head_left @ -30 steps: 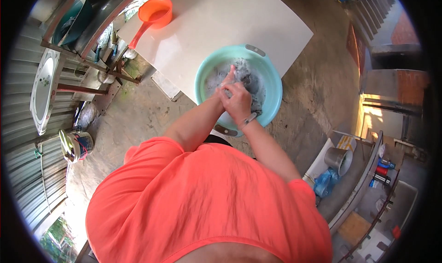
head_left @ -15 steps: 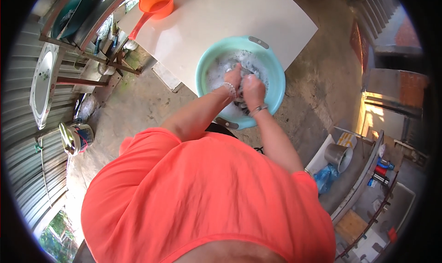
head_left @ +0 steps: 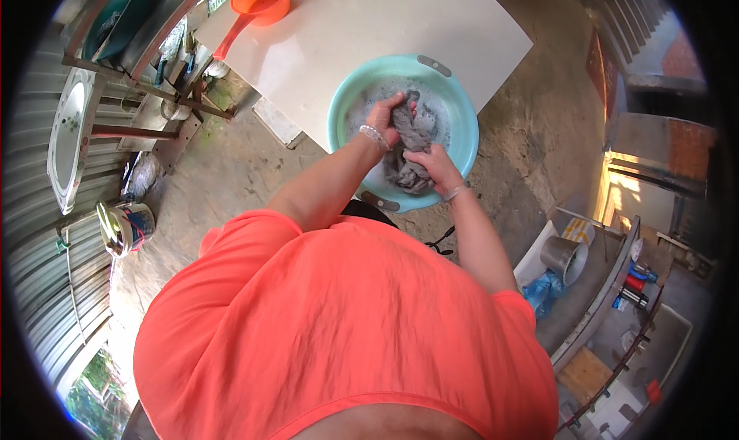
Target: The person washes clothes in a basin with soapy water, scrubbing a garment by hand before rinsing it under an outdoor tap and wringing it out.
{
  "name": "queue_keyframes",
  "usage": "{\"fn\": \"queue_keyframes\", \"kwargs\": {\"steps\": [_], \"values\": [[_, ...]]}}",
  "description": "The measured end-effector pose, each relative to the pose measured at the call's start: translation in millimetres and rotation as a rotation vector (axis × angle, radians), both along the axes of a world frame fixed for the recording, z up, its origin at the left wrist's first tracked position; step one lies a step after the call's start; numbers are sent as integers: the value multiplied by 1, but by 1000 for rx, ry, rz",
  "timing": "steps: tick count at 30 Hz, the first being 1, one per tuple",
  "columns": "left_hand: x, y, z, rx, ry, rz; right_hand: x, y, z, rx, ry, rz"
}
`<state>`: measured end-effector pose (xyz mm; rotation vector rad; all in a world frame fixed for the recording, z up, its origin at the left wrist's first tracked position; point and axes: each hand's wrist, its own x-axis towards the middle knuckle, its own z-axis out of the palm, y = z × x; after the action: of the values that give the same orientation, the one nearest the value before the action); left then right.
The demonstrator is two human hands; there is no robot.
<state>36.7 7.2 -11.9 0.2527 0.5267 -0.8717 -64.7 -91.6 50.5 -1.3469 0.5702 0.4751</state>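
A wet, bunched grey cloth (head_left: pixel 416 136) lies between my hands inside a light turquoise basin (head_left: pixel 467 124) of sudsy water. My left hand (head_left: pixel 382 119) grips the upper left side of the cloth, fingers curled at its edge. Lower and to the right, my right hand (head_left: pixel 437 167) is closed on the cloth with the thumb across it. The lower end of the cloth sinks into dark folds near the basin's near side. White foam (head_left: pixel 369 105) rings the cloth.
A pale tabletop (head_left: pixel 369 24) lies beyond the basin, with an orange dipper (head_left: pixel 271 3) at its far left. To the right, a metal pot (head_left: pixel 564 259) and a blue plastic bag (head_left: pixel 543 292) sit on a ledge. A bucket (head_left: pixel 137 228) stands at left.
My hands were close together over the suds; now they are apart, the right one nearer me. More of the grey cloth shows, lifted and stretched between them.
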Motion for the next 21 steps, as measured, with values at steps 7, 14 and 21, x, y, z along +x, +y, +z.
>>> {"fn": "queue_keyframes", "kwargs": {"steps": [7,14,21], "values": [[-14,-4,-14,141,253,11,18,-1,22,-171,-298,-175],[-21,-11,-42,-214,34,-111,26,72,36,-1125,-652,289],[-20,-20,-4,17,-48,-238,44,23,0,-1401,-541,126]]}}
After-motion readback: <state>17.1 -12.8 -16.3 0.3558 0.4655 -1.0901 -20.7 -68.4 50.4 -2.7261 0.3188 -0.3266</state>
